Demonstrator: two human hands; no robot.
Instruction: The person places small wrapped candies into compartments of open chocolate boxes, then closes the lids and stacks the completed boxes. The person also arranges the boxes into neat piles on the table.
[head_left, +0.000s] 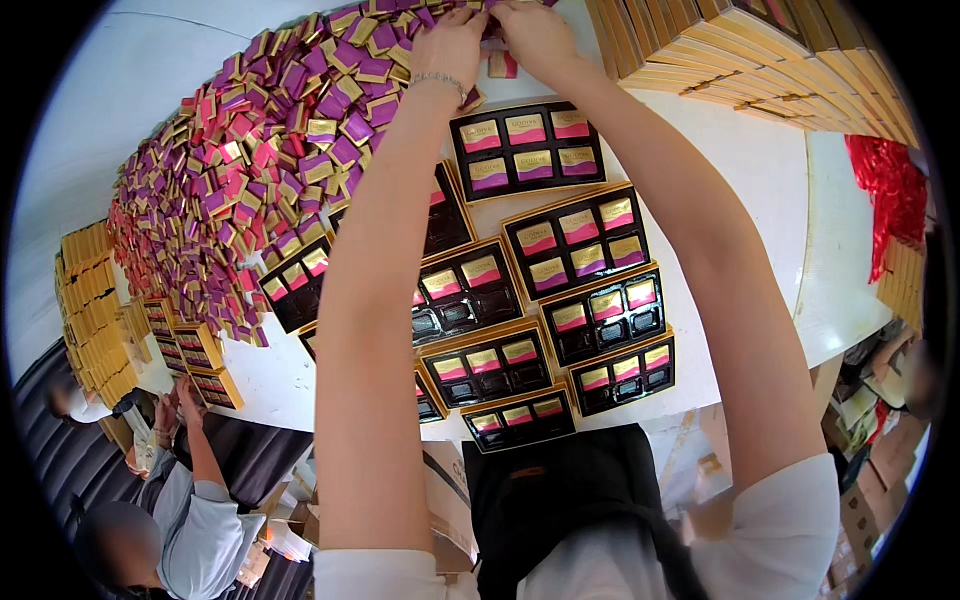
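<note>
At the top edge, my left hand (447, 48) and my right hand (538, 40) reach into a pile of small wrapped chocolates (240, 160), purple-and-gold and pink-and-gold. Both have bent, closed fingers; what they hold is hidden. A loose pink chocolate (503, 65) lies just below them. Nearer me, a box with a black tray (509, 158) holds a pink row and a purple row. Another filled box (568, 249) sits below it. Several more boxes, such as this one (495, 303), hold a pink row above bare cells. My left forearm covers part of some.
Long stacks of gold boxes (700, 55) rise at the back right. Shiny red material (885, 200) hangs at the table's right edge. At the far left stand more gold boxes (90, 310). There, another person's hands (178, 405) are beside filled boxes (215, 388).
</note>
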